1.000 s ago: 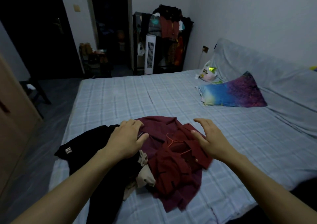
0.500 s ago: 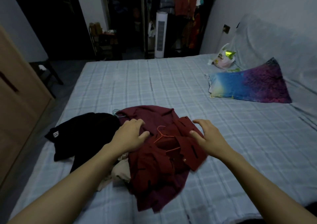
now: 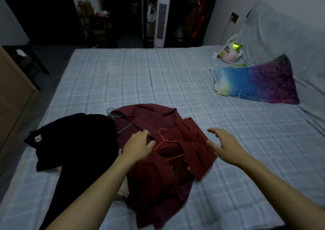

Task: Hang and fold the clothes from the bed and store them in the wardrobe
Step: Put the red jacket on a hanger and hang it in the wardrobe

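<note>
Clothes (image 3: 158, 159) lie heaped at lower centre of the bed (image 3: 175, 81). Left hand (image 3: 139, 146) rests on maroon cloth, holding nothing; right hand (image 3: 225, 146) hovers, fingers spread. Person should free the orange hanger (image 3: 167, 145) first.

Dim, bluish room light; wide-angle bending at edges

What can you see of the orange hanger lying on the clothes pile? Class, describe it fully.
The orange hanger is thin, apparently wire or slim plastic, with its hook pointing away from the person. It lies flat on top of the dark red shirt, its lower bar partly tucked under a fold of the cloth. The left hand rests on the shirt just beside it; whether the thumb touches it cannot be told. The right hand hovers apart from it.
</note>
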`<state>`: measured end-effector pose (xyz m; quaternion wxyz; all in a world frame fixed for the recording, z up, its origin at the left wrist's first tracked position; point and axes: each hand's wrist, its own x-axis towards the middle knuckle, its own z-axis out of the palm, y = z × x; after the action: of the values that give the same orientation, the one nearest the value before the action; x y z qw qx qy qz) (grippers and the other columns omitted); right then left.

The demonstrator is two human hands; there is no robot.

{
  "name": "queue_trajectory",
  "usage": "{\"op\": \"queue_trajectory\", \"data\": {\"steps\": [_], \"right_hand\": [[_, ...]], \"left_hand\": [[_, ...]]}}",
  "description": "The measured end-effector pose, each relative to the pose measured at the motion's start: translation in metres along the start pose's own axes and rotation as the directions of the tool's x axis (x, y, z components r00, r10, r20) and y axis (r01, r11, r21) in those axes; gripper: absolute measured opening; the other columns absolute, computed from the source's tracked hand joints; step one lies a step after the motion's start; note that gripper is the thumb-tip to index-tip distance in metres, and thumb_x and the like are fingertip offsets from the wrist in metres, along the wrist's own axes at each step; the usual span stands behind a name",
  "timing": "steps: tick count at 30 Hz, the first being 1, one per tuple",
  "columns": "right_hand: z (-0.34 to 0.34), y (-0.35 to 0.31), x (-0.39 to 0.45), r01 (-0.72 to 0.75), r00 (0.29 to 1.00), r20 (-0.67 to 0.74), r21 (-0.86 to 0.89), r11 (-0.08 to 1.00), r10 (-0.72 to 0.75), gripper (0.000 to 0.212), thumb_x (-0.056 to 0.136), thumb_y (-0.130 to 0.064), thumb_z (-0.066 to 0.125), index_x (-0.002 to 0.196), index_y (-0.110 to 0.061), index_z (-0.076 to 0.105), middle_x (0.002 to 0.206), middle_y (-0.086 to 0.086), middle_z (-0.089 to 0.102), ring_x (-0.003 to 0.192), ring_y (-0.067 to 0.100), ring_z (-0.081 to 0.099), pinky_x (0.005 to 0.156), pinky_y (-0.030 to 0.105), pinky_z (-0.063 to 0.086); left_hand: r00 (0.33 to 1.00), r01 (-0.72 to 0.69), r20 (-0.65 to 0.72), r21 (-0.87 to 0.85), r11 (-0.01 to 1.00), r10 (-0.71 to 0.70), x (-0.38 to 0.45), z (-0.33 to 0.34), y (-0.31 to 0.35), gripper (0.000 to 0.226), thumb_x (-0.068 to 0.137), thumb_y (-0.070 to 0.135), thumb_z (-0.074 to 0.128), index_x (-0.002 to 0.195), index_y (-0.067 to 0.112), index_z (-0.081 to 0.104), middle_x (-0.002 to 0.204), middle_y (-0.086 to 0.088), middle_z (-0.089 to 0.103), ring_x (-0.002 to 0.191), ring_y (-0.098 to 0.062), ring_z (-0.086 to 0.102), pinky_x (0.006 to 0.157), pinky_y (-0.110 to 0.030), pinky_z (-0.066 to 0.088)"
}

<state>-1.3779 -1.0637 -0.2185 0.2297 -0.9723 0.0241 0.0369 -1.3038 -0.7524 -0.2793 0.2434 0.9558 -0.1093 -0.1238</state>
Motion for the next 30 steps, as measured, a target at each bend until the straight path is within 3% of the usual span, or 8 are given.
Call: {"op": "queue_trajectory", "data": {"steps": [4, 8, 17, 23, 30], "right_hand": [[0.016, -0.003, 0.028, 0.018, 0.998, 0.058, 0.001, 1.0, -0.018, 0.047, 0.093, -0.025, 0.064, 0.136, -0.013, 0.051, 0.131, 0.006, 0.057, 0.12, 0.022, 0.054, 0.097, 0.024, 0.037], [0.047, 0.006, 0.049, 0.042, 0.992, 0.118, 0.019, 0.999, -0.044, 0.048, 0.092, -0.024, 0.066, 0.136, -0.012, 0.052, 0.128, 0.008, 0.059, 0.117, 0.023, 0.056, 0.093, 0.017, 0.032], [0.104, 0.058, 0.11, -0.022, 0.971, 0.241, 0.093, 0.995, -0.001, 0.045, 0.094, -0.026, 0.061, 0.137, -0.015, 0.05, 0.131, 0.007, 0.058, 0.122, 0.021, 0.055, 0.103, 0.031, 0.04], [0.143, 0.097, 0.157, -0.095, 0.947, 0.313, 0.079, 0.992, 0.065, 0.039, 0.095, -0.017, 0.058, 0.134, -0.013, 0.053, 0.128, 0.01, 0.059, 0.119, 0.025, 0.057, 0.104, 0.035, 0.042], [0.194, 0.132, 0.199, -0.14, 0.906, 0.407, 0.032, 0.99, 0.115, 0.041, 0.095, -0.006, 0.052, 0.135, -0.012, 0.052, 0.129, 0.014, 0.057, 0.119, 0.03, 0.055, 0.105, 0.037, 0.041]], "left_hand": [[0.997, 0.073, 0.012, -0.046, 0.996, -0.072, 0.016, 0.021, -0.02, 0.042, 0.093, 0.042, 0.058, 0.125, 0.016, 0.054, 0.122, -0.011, 0.06, 0.113, -0.032, 0.056, 0.092, -0.039, 0.045], [0.992, 0.117, 0.044, -0.007, 0.993, -0.117, 0.022, 0.04, -0.03, 0.042, 0.093, 0.044, 0.056, 0.127, 0.02, 0.052, 0.124, -0.008, 0.06, 0.116, -0.029, 0.057, 0.09, -0.037, 0.042], [0.968, 0.205, 0.137, 0.043, 0.978, -0.209, 0.052, 0.079, -0.039, 0.04, 0.095, 0.042, 0.053, 0.128, 0.02, 0.049, 0.124, -0.007, 0.059, 0.116, -0.027, 0.056, 0.093, -0.039, 0.042], [0.942, 0.262, 0.211, 0.03, 0.965, -0.262, 0.087, 0.116, -0.048, 0.035, 0.094, 0.037, 0.055, 0.124, 0.02, 0.051, 0.122, -0.007, 0.058, 0.113, -0.028, 0.056, 0.092, -0.039, 0.048], [0.892, 0.37, 0.259, 0.054, 0.928, -0.371, 0.116, 0.157, -0.072, 0.052, 0.096, 0.03, 0.054, 0.144, 0.017, 0.037, 0.137, -0.008, 0.047, 0.124, -0.028, 0.046, 0.101, -0.041, 0.044]]}}
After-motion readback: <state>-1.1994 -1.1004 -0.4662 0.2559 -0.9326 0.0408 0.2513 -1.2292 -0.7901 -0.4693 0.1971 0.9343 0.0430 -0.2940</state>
